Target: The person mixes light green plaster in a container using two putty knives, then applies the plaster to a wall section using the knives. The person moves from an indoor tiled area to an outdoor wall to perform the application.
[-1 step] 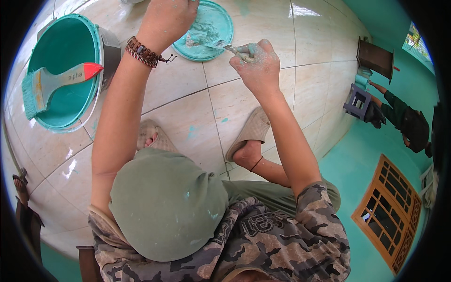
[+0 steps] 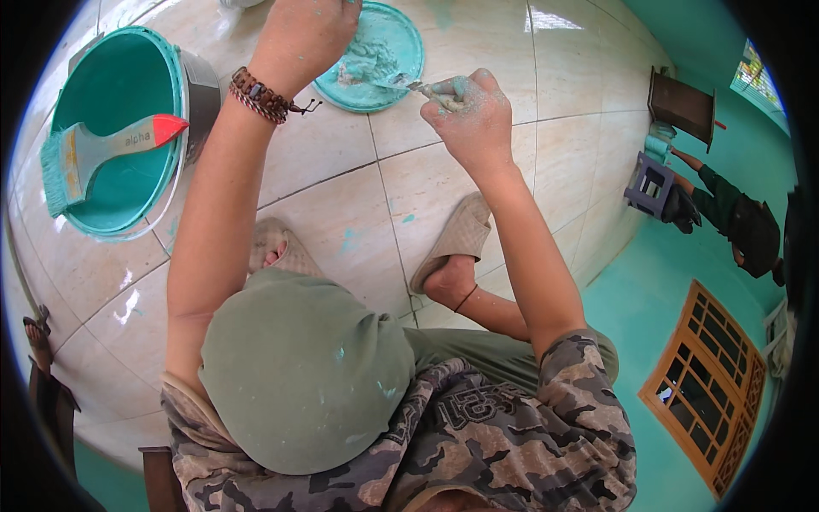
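My right hand, spotted with pale paste, is closed around the handle of a small putty knife. Its blade reaches over a round turquoise lid on the floor. A lump of whitish-turquoise paste lies on that lid. My left hand, with brown bracelets at the wrist, is curled beside the lid's left side. The top edge cuts off part of its fingers, and whatever they hold is hidden. To the left stands a paint bucket, turquoise inside, with a wide paintbrush across its rim.
Pale floor tiles carry turquoise spots around my sandalled feet. Far right, another person is beside a purple-grey stool and a dark cabinet. A wooden window is set in the turquoise wall.
My right hand has shifted very slightly to the right. My left hand, the bucket and the lid look the same.
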Action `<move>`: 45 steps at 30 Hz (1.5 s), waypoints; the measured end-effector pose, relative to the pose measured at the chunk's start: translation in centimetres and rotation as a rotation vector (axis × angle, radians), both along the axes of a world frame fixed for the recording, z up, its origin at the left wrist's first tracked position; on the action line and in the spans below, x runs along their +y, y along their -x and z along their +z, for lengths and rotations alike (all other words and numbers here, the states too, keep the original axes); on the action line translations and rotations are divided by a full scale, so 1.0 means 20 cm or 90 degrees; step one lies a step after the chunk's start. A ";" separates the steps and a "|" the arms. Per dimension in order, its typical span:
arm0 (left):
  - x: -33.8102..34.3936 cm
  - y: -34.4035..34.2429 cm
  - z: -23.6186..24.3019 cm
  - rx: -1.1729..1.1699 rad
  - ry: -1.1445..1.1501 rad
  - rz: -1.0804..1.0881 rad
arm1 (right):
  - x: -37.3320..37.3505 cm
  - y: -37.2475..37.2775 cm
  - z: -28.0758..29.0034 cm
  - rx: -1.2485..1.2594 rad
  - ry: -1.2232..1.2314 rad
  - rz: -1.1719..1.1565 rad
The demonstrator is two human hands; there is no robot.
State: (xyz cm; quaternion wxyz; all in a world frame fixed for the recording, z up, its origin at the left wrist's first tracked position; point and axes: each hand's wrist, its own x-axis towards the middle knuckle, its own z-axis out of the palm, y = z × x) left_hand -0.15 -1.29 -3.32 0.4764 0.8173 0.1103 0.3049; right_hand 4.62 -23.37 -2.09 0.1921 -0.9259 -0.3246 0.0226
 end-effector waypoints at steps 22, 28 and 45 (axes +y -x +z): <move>-0.01 -0.03 -0.01 0.016 0.015 0.017 | 0.36 -0.20 0.10 0.019 0.065 0.075; 0.02 -0.02 -0.04 0.032 0.072 0.061 | 0.38 -0.20 0.06 0.028 0.060 0.049; 0.08 0.02 -0.01 0.014 -0.017 0.045 | 0.42 -0.19 0.06 0.081 -0.018 0.325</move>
